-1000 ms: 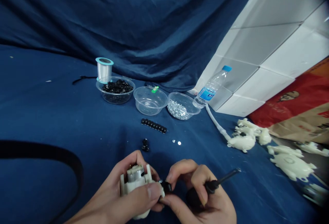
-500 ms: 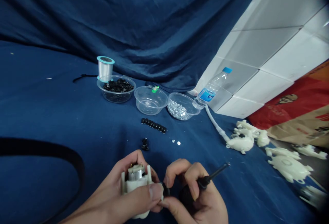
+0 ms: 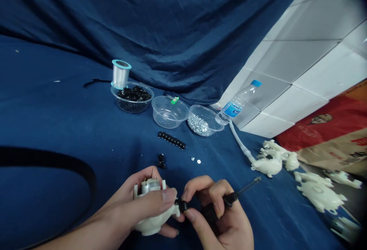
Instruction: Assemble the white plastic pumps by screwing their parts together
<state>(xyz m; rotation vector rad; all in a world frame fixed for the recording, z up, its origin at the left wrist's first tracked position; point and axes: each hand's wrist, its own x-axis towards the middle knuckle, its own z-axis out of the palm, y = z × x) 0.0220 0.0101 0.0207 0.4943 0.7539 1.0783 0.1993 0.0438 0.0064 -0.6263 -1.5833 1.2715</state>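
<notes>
My left hand is closed around a cream plastic housing, its thumb lying across the front. A silver motor sits in the top of this housing. With curled fingers, my right hand keeps a black-handled screwdriver in its palm, the shaft pointing up to the right. The thumb and forefinger of that same hand pinch a small black plastic part against the right side of the housing. How far the part goes into the housing is hidden by my fingers.
Beyond my hands lie a row of black parts, a small black cluster and two screws. Bowls hold black pieces and screws. A bottle leans by the tiles; cream housings lie right.
The housing has tilted in my left hand, showing more of its rounded underside. The black part at its right side is now more visible. The screwdriver tip has shifted slightly right and up.
</notes>
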